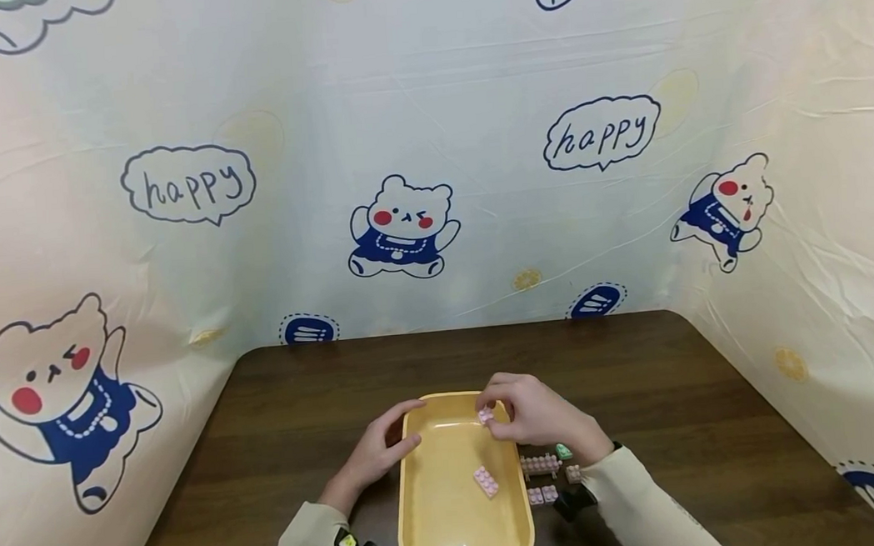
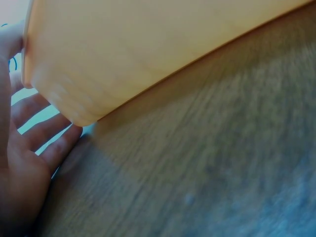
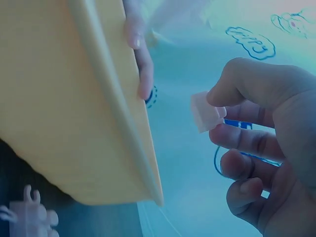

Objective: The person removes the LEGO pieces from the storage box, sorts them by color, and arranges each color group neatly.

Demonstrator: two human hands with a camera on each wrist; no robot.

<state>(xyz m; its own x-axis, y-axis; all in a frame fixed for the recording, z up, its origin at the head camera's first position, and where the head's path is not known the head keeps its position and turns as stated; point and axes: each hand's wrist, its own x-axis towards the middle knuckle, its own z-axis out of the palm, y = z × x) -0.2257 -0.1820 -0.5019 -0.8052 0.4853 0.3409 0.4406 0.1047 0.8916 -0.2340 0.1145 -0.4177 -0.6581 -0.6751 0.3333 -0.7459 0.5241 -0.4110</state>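
My right hand (image 1: 539,413) pinches a small pink toy brick (image 3: 206,111) between thumb and fingers. It is over the far right corner of a yellow tray (image 1: 428,499). One pink studded brick (image 1: 486,481) lies inside the tray, right of its middle. At the tray's far left corner, my left hand (image 1: 376,454) holds the rim. Its thumb reaches over the edge, and in the left wrist view the other fingers (image 2: 42,131) lie along the outside wall.
Just right of the tray on the dark wooden table (image 1: 323,380) lie a long pink brick piece (image 1: 541,464), more pink bricks (image 1: 542,495), a small pale brick (image 1: 573,473) and a green piece (image 1: 564,451). A printed curtain (image 1: 470,79) hangs behind the table and along both sides.
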